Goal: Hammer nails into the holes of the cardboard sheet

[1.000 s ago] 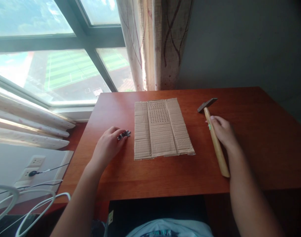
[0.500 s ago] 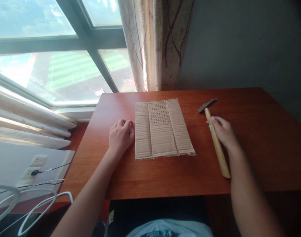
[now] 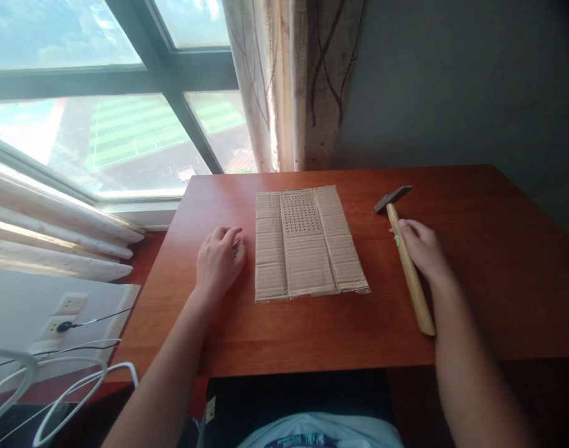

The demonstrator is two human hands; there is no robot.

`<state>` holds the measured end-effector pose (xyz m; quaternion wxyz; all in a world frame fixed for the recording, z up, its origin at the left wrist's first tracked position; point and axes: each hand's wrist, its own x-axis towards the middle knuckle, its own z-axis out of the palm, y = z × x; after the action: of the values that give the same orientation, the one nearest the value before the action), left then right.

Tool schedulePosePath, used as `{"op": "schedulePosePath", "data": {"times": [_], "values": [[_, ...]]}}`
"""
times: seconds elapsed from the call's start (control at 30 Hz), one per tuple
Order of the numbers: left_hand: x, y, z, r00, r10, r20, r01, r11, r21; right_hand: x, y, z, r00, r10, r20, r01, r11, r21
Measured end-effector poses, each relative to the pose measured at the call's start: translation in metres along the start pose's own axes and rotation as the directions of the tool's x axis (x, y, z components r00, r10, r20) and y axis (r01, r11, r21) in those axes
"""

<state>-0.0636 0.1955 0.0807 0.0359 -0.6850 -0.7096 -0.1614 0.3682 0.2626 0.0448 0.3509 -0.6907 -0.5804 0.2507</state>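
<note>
A hammer point(image 3: 409, 274) with a pale wooden handle and dark metal head lies at a slant on the right of the desk. My right hand point(image 3: 421, 244) is closed about the upper part of its handle, thumb on top. On the left, my left hand point(image 3: 218, 258) rests on the desk, fingers curled over a few small, thin metal pieces point(image 3: 236, 249) that look like nails. They show between thumb and fingers; the rest are hidden. Between my hands lies a flat, creased cardboard sheet point(image 3: 307, 264) with a grid of small holes near its far edge. Neither hand touches it.
The reddish-brown wooden desk point(image 3: 312, 339) has its near edge just before my body. Behind it hang a patterned curtain point(image 3: 284, 87) and a grey wall. A window stands on the left, with a wall socket point(image 3: 55, 326) and white cables point(image 3: 88, 373) below.
My left hand has moved slightly left, away from the cardboard, and its fingers have loosened a little, showing more of the metal pieces. My right hand and the hammer have stayed put.
</note>
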Motion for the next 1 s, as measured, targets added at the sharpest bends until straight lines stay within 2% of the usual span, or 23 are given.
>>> {"op": "schedulePosePath", "data": {"times": [0.17,0.27,0.4,0.6,0.83,1.0], "values": [[-0.014,-0.016,-0.009,1.000,0.002,0.014,0.000,0.995,-0.102,-0.001,-0.002,0.000,1.000,0.001,-0.005,-0.001,1.000,0.001],[-0.019,-0.022,-0.011,0.998,0.060,0.034,-0.056,0.992,-0.111,-0.002,-0.004,0.000,1.000,-0.004,-0.005,0.004,1.000,-0.004],[-0.025,-0.024,-0.012,0.991,0.131,0.037,-0.128,0.988,-0.088,-0.002,-0.004,-0.001,1.000,-0.006,-0.006,0.006,1.000,-0.017],[-0.033,-0.024,-0.014,0.989,0.144,0.045,-0.141,0.987,-0.072,-0.001,-0.003,-0.001,1.000,-0.014,-0.004,0.014,1.000,-0.010],[-0.029,-0.025,-0.020,0.987,0.138,0.077,-0.134,0.990,-0.046,0.000,0.000,0.000,1.000,-0.022,-0.012,0.022,1.000,-0.012],[-0.013,-0.026,-0.029,0.981,0.064,0.181,-0.062,0.998,-0.018,0.002,0.003,0.000,1.000,-0.015,-0.013,0.014,1.000,-0.026]]}}
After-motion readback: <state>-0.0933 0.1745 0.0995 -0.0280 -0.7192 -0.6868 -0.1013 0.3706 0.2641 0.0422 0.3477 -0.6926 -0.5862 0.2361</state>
